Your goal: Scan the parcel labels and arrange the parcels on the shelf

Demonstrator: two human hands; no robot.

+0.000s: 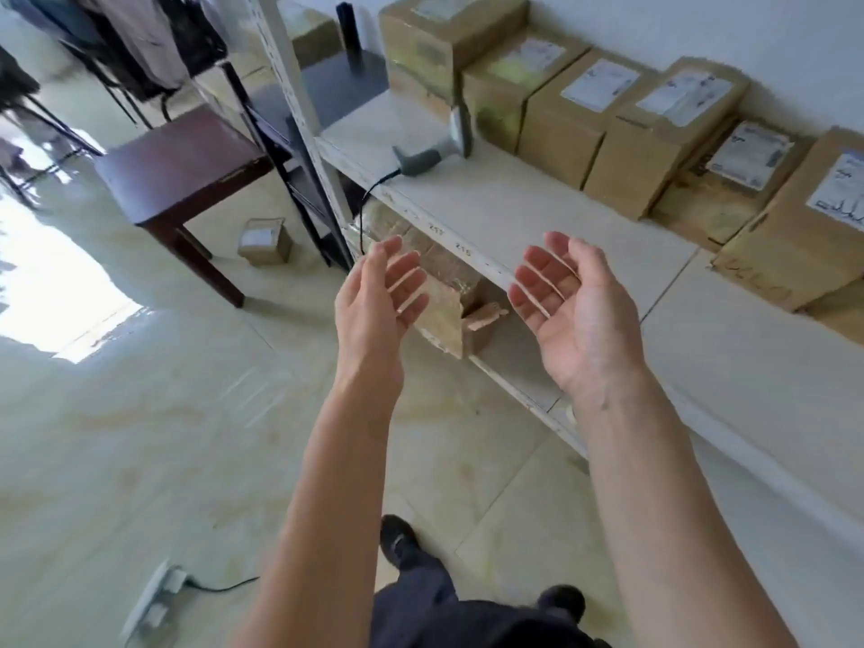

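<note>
Several brown cardboard parcels with white labels stand in a row along the back of the white shelf, against the wall. A grey handheld scanner lies on the shelf's left end, its black cable hanging over the edge. One small parcel sits on the floor beside a dark stool. My left hand and my right hand are held out in front of the shelf edge, palms facing each other, fingers straight, holding nothing.
A dark wooden stool stands left of the shelf's metal upright. More cardboard boxes sit on the lower shelf level. A power strip with a cable lies on the tiled floor. Chairs stand at the far left.
</note>
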